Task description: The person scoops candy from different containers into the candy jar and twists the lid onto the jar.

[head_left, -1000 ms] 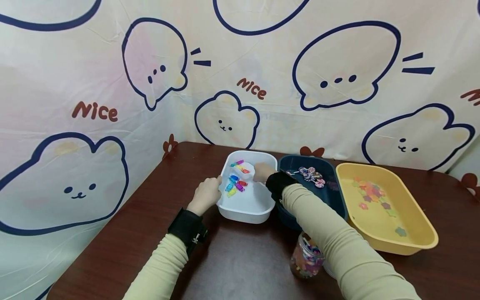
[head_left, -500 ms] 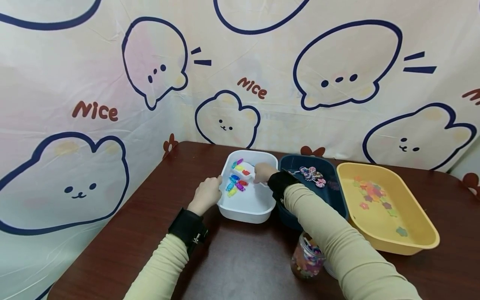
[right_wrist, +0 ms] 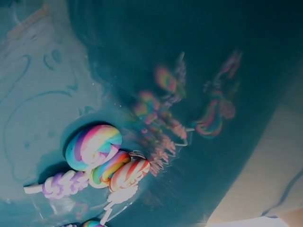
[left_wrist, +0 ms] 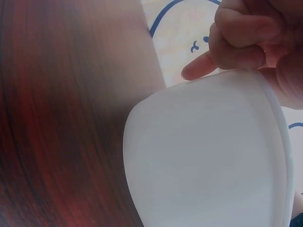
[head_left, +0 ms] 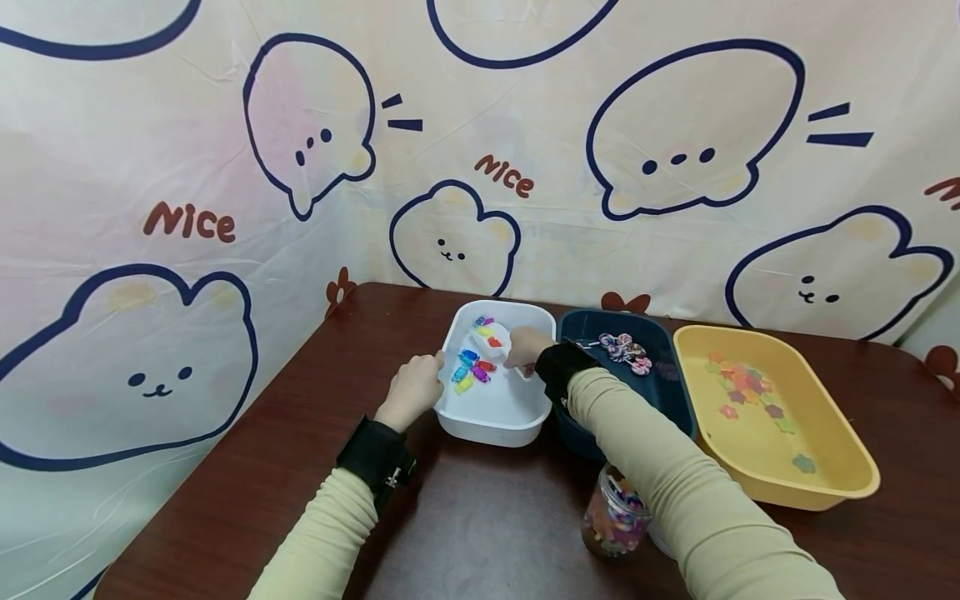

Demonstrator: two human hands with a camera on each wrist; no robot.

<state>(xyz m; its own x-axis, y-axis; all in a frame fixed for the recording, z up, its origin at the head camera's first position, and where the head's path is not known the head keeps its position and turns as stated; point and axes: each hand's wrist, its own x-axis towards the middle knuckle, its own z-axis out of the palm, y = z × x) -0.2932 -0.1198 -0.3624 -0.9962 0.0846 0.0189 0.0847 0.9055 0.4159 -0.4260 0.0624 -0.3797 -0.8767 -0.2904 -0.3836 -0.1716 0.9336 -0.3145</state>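
Observation:
My left hand (head_left: 411,389) grips the left rim of a white tray (head_left: 495,429); in the left wrist view its fingers (left_wrist: 236,52) are curled at the tray's edge. My right hand (head_left: 528,346) reaches inside that tray and holds a white scoop (head_left: 504,335), most of whose handle is hidden by the hand. Yellow and red candies (head_left: 493,342) sit in the scoop's bowl, and purple and blue ones (head_left: 483,320) lie at its far edge. Several wrapped-looking bright candies (head_left: 472,368) lie on the tray floor nearer me. The right wrist view does not show the right hand.
A dark blue tray (head_left: 678,400) holding lollipops (head_left: 624,350) stands beneath my right forearm. Right of it is a yellow tray (head_left: 832,450) with flower-shaped pieces (head_left: 742,383). A clear jar (head_left: 615,521) of colourful pieces stands in front, beside the right sleeve.
The scoop has shifted and turned slightly among the candies, its bowl showing rounder. The purple and blue candies have moved a little away and right. The left hand stays on the rim.

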